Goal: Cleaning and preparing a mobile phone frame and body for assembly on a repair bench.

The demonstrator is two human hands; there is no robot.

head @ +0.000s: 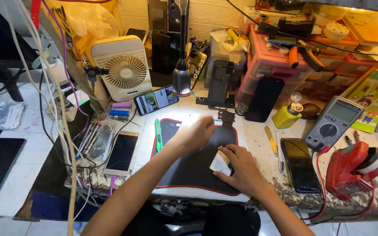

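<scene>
Centrally, a small flat white-and-green card (pixel 220 162) is gripped by the right hand (pixel 240 168) on a black red-edged mat (pixel 189 168); the blurred left hand (pixel 197 133) is held open.

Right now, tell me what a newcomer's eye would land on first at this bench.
Under a bright lamp, both hands work on a black mat at the centre: the right hand presses a small white-and-yellow part, the left hand hovers blurred above. A white fan stands behind on the left, a grey multimeter on the right.
</scene>
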